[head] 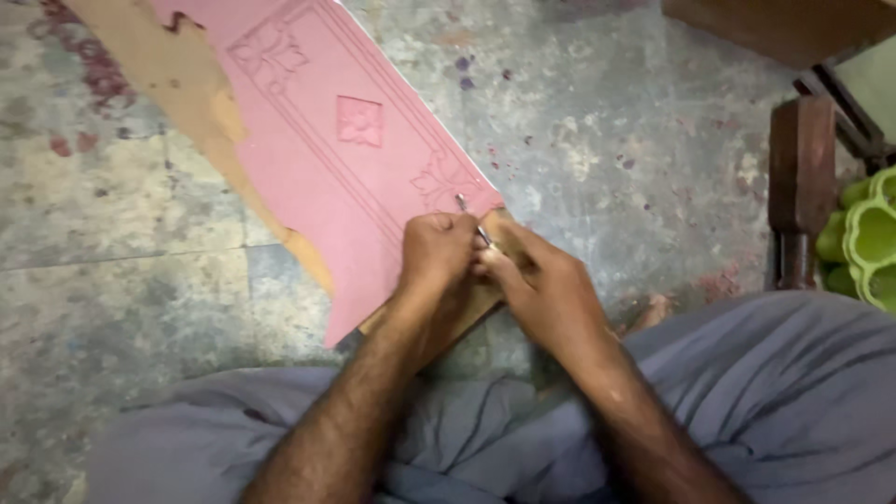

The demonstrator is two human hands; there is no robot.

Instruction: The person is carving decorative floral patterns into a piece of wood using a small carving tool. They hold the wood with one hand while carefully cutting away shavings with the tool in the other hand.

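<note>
Below, both hands, left hand (434,254) and right hand (541,289), pinch a thin metal tool (471,219) on a pink carved board (345,140) over the stained concrete floor (121,280), green plastic holders (868,238) far right.

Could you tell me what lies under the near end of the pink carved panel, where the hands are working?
Under the pink carved panel a tan wooden backing shows along its left edge, resting on the stained floor. The left hand and right hand, with a thin metal tool, cover the near corner.

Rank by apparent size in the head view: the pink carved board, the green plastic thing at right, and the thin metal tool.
1. Pink carved board, by far.
2. Green plastic thing, cut off by the frame edge.
3. Thin metal tool, mostly hidden by the left hand and right hand.
</note>
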